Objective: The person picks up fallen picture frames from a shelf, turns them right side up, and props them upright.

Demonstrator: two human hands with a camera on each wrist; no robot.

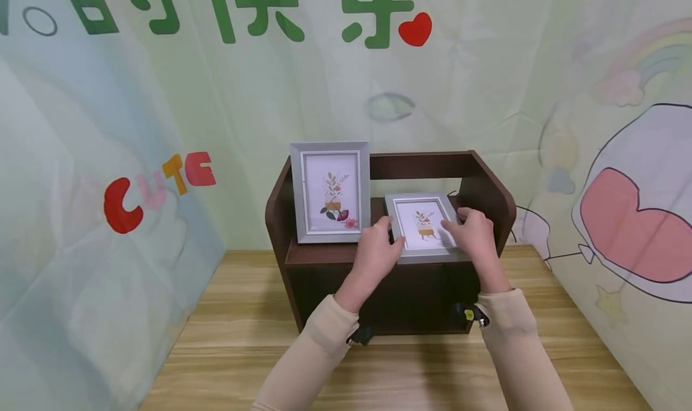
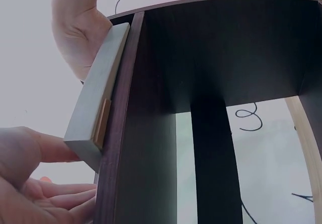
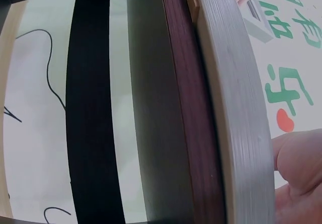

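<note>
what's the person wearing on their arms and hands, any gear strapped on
Both arms are in long, close-fitting beige sleeves with ribbed cuffs that end at the wrists. The left hand and right hand are bare, with no gloves, rings or watch showing. A small black device sits under each wrist at the cuff: the left wrist device is plain black, the right wrist device has a small yellow mark.

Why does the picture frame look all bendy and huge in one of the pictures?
In the right wrist view the camera sits very close, so the lens bows the grey frame and shelf. In the left wrist view bright backlight washes out the wall. The head view is sharp and evenly lit.
</note>
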